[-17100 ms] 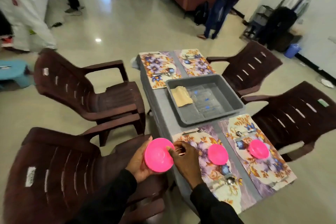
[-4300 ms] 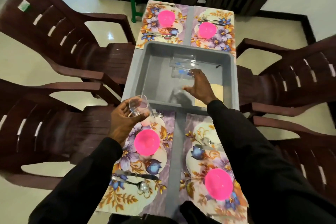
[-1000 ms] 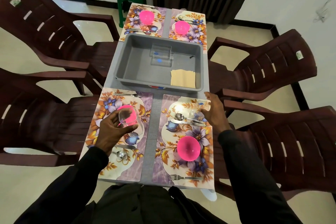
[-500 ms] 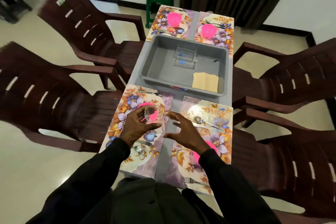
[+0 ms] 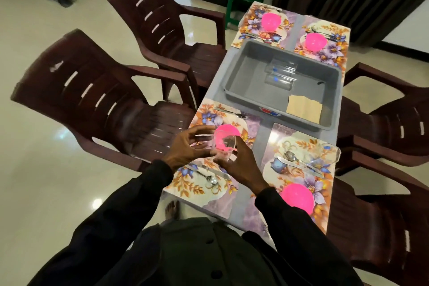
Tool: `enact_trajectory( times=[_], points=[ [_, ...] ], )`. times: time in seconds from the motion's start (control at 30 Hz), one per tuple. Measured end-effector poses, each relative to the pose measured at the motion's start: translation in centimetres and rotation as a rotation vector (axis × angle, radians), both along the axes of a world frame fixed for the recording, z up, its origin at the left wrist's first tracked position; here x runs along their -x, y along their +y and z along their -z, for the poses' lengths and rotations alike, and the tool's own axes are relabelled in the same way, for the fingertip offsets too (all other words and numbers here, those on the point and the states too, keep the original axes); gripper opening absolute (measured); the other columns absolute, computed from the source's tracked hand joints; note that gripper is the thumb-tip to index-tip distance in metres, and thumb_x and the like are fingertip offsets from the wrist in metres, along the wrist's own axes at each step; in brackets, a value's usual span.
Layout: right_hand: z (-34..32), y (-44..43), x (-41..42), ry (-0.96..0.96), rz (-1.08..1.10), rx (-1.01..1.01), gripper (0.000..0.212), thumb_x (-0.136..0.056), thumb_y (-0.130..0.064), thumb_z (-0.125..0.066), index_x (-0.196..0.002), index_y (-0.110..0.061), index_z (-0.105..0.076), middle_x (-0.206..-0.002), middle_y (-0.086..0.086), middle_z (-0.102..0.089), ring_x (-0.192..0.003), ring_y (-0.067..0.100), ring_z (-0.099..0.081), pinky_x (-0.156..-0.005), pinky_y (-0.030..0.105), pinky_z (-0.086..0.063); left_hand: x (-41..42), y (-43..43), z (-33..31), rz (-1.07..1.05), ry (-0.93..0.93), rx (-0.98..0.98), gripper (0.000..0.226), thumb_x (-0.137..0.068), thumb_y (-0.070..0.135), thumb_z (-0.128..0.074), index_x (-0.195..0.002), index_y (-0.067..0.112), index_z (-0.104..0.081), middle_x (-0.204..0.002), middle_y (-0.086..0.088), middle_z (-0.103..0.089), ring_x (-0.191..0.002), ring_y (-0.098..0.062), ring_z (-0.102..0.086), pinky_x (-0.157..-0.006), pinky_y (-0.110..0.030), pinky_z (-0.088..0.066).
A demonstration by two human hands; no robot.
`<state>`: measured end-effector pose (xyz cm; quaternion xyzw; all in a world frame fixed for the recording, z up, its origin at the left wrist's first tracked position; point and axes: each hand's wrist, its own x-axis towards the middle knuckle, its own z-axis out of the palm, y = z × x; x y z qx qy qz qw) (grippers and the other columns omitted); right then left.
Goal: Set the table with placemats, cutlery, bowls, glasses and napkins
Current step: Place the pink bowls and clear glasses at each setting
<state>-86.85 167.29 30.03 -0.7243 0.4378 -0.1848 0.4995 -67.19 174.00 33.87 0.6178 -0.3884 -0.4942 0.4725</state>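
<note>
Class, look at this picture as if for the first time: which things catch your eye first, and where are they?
Four bright pink plastic bowls stand out, one on each floral placemat at the table's corners. Between the mats sits a grey plastic tub. Over the near-left mat, the left hand and right hand hold a clear drinking glass.

Clear plastic glass (image 5: 223,147) held tilted above near-left floral placemat (image 5: 210,153), over pink bowl (image 5: 226,132). Two clear glasses (image 5: 279,73) lie in grey tub (image 5: 243,72) beside tan napkins (image 5: 304,109).
</note>
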Motion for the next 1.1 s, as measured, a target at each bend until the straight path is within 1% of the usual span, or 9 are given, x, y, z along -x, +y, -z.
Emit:
enact_trajectory(
  times=[0.27,0.4,0.5,0.63,0.8,0.93,0.97,1.07,1.1],
  points=[
    [2.1,5.5,-3.7,0.093,0.13,-0.053,0.068,-0.078,-0.025,-0.088,-0.134,-0.018,-0.051,-0.128,-0.006,-0.062,-0.111,0.001,-0.059,-0.088,-0.001,-0.041,-10.3,6.0,2.8,-0.014,-0.14,-0.084,0.053,-0.074,0.006,-0.088,-0.122,0.007,-0.068,-0.113,-0.004,-0.075,-0.101,-0.014,-0.073,-0.082,-0.02,-0.058],
    [4.6,8.6,-6.1,0.162,0.203,-0.09,0.066,-0.075,-0.031,-0.09,-0.13,-0.03,-0.054,-0.126,-0.013,-0.064,-0.113,-0.002,-0.06,-0.098,0.02,-0.051,-13.6,8.6,4.5,0.073,-0.22,-0.119,0.049,-0.077,0.011,-0.087,-0.122,0.01,-0.067,-0.116,-0.001,-0.072,-0.108,-0.018,-0.069,-0.092,-0.029,-0.058],
    [6.3,10.5,-7.9,0.194,0.22,-0.094,0.059,-0.076,-0.03,-0.089,-0.123,-0.04,-0.054,-0.121,-0.021,-0.062,-0.109,-0.01,-0.058,-0.1,0.023,-0.049,-15.2,10.0,5.5,0.142,-0.229,-0.149,0.048,-0.08,0.014,-0.085,-0.124,0.014,-0.067,-0.118,0.002,-0.071,-0.11,-0.017,-0.068,-0.098,-0.037,-0.056],
    [8.7,12.8,-9.9,0.256,0.28,-0.14,0.069,-0.078,-0.046,-0.082,-0.138,-0.033,-0.049,-0.136,-0.013,-0.059,-0.123,0.005,-0.057,-0.11,0.034,-0.047,-16.6,10.9,6.2,0.216,-0.216,-0.158,0.043,-0.084,0.015,-0.082,-0.124,0.017,-0.066,-0.12,0.003,-0.07,-0.111,-0.018,-0.067,-0.101,-0.043,-0.055],
    [8.7,14.1,-11.0,0.243,0.313,-0.137,0.061,-0.083,-0.032,-0.082,-0.134,-0.034,-0.048,-0.136,-0.014,-0.057,-0.122,0.003,-0.054,-0.111,0.031,-0.043,-17.1,11.3,6.4,0.262,-0.202,-0.154,0.04,-0.086,0.013,-0.08,-0.123,0.015,-0.066,-0.119,0.003,-0.07,-0.113,-0.016,-0.066,-0.101,-0.039,-0.053],
    [8.8,14.5,-11.1,0.196,0.327,-0.195,0.069,-0.077,-0.065,-0.073,-0.134,-0.037,-0.047,-0.135,-0.024,-0.051,-0.124,0.004,-0.053,-0.111,0.025,-0.041,-17.5,11.6,6.5,0.299,-0.211,-0.139,0.038,-0.087,0.013,-0.079,-0.123,0.014,-0.066,-0.118,0.003,-0.07,-0.112,-0.015,-0.066,-0.098,-0.032,-0.053],
    [8.5,14.5,-11.3,0.19,0.325,-0.204,0.065,-0.079,-0.062,-0.074,-0.133,-0.035,-0.049,-0.131,-0.025,-0.053,-0.119,0.002,-0.056,-0.109,0.023,-0.043,-17.6,11.7,6.6,0.304,-0.212,-0.135,0.037,-0.087,0.013,-0.079,-0.122,0.014,-0.066,-0.117,0.003,-0.07,-0.111,-0.015,-0.066,-0.097,-0.03,-0.053],
    [7.7,13.7,-11.6,0.183,0.353,-0.261,0.049,-0.087,-0.011,-0.077,-0.132,-0.015,-0.057,-0.107,-0.017,-0.061,-0.091,-0.009,-0.063,-0.085,0.017,-0.055,-17.8,11.7,6.6,0.317,-0.21,-0.127,0.036,-0.088,0.013,-0.078,-0.121,0.016,-0.066,-0.117,0.005,-0.069,-0.111,-0.014,-0.066,-0.094,-0.026,-0.053],
    [7.6,13.5,-11.7,0.174,0.354,-0.262,0.049,-0.086,-0.005,-0.076,-0.131,-0.012,-0.058,-0.103,-0.015,-0.062,-0.087,-0.009,-0.063,-0.082,0.018,-0.055,-18.0,11.6,6.7,0.321,-0.212,-0.126,0.036,-0.087,0.014,-0.078,-0.122,0.017,-0.066,-0.117,0.005,-0.07,-0.111,-0.014,-0.066,-0.095,-0.027,-0.053]
  ],
)
